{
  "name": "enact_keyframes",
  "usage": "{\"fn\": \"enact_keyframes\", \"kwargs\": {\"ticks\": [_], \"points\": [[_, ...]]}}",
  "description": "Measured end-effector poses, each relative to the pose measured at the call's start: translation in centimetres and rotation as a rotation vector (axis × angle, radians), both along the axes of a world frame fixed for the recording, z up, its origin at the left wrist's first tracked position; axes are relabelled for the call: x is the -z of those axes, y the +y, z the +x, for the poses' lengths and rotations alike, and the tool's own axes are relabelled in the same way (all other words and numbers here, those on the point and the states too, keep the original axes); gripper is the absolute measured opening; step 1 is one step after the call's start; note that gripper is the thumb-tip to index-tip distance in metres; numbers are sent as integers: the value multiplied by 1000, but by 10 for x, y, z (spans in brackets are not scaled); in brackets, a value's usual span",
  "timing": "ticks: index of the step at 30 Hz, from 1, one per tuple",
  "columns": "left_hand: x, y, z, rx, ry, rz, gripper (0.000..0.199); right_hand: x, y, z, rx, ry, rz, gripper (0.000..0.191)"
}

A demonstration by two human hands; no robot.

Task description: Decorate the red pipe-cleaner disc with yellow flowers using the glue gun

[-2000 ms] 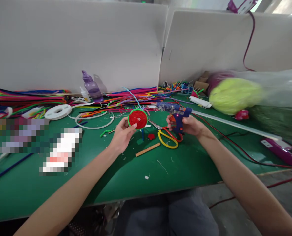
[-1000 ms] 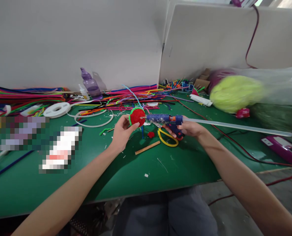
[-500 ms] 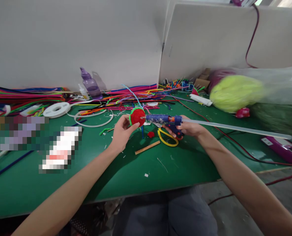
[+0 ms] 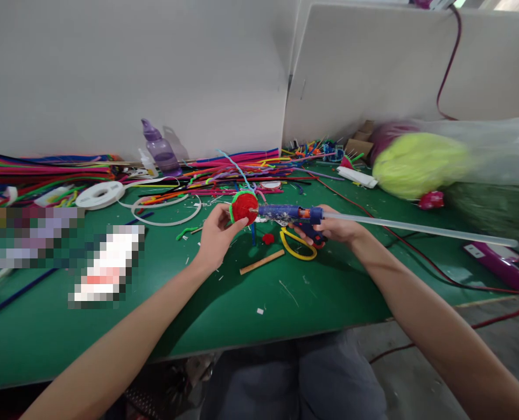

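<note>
My left hand (image 4: 216, 234) is closed on the edge of a fuzzy red disc with a green rim (image 4: 244, 209), its thumb lying on the red face. A light blue pipe cleaner (image 4: 237, 165) rises behind the disc. My right hand (image 4: 336, 226) grips a blue glue gun (image 4: 281, 210), whose nozzle points left at the red face; whether it touches, I cannot tell. From the gun's back a long clear glue stick (image 4: 417, 226) sticks out to the right. Below the gun lie yellow-handled scissors (image 4: 298, 245), a small red fuzzy piece (image 4: 268, 239) and a wooden stick (image 4: 262, 262).
Bundles of coloured pipe cleaners (image 4: 45, 168) line the back of the green table (image 4: 224, 309). A purple bottle (image 4: 160, 149) and a white ribbon spool (image 4: 100, 194) stand at left. Yellow-green bagged material (image 4: 419, 166) and a purple power strip (image 4: 500, 266) are at right, with a red cord.
Hardly anything differs. Both hands, the disc and the glue gun keep nearly the same place.
</note>
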State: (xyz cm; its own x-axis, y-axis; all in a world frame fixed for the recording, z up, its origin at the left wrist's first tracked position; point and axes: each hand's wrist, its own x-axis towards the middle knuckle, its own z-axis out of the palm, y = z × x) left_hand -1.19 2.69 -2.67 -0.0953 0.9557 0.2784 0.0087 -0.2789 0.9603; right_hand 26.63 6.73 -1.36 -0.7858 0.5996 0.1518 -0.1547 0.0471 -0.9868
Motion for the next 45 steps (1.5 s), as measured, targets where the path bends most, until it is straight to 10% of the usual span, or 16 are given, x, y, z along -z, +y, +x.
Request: {"fn": "enact_keyframes", "kwargs": {"ticks": [45], "points": [[-1, 0, 1, 33, -29, -26, 30, 2, 2, 6, 55, -19, -21, 47]]}}
